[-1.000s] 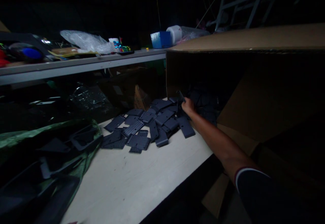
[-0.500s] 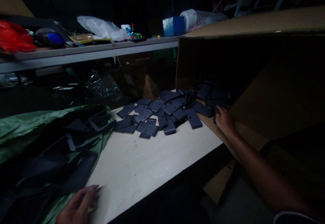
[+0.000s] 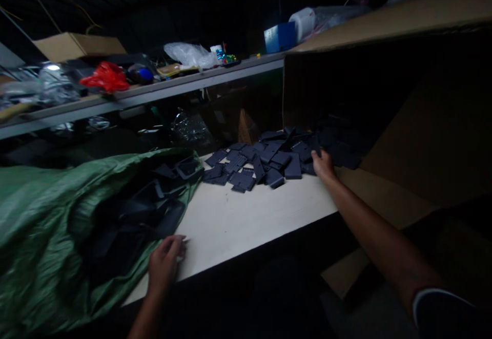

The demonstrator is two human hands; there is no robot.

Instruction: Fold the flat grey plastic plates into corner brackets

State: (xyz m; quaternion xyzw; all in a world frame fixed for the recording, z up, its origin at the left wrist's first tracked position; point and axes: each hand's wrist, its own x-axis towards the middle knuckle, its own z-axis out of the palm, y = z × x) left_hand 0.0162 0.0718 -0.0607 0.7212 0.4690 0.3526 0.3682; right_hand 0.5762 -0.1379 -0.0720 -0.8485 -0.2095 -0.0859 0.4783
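A loose pile of flat dark plastic plates (image 3: 271,157) lies on the pale tabletop, some ribbed, some smooth with small holes. At the right edge of the pile, my right hand (image 3: 323,165) is closed on a dark plastic plate (image 3: 316,147), mostly lost in shadow. My left hand (image 3: 166,257) is at the front edge of the table beside the green woven bag (image 3: 46,216); its fingers are loosely bent and I see nothing held in them. Dark frame-like plastic parts (image 3: 154,200) fill the bag's open mouth.
A big cardboard box (image 3: 415,139) lies open toward the table on the right, with more dark plates inside. Along the back, a shelf (image 3: 207,78) carries a red plastic bag (image 3: 107,77), clear wrap, a blue box (image 3: 280,37) and a white roll (image 3: 303,23).
The view has swung left and pulled back, showing more of the green bag. My right hand has moved from the box opening left to the pile's edge. My left hand stays beside the bag.
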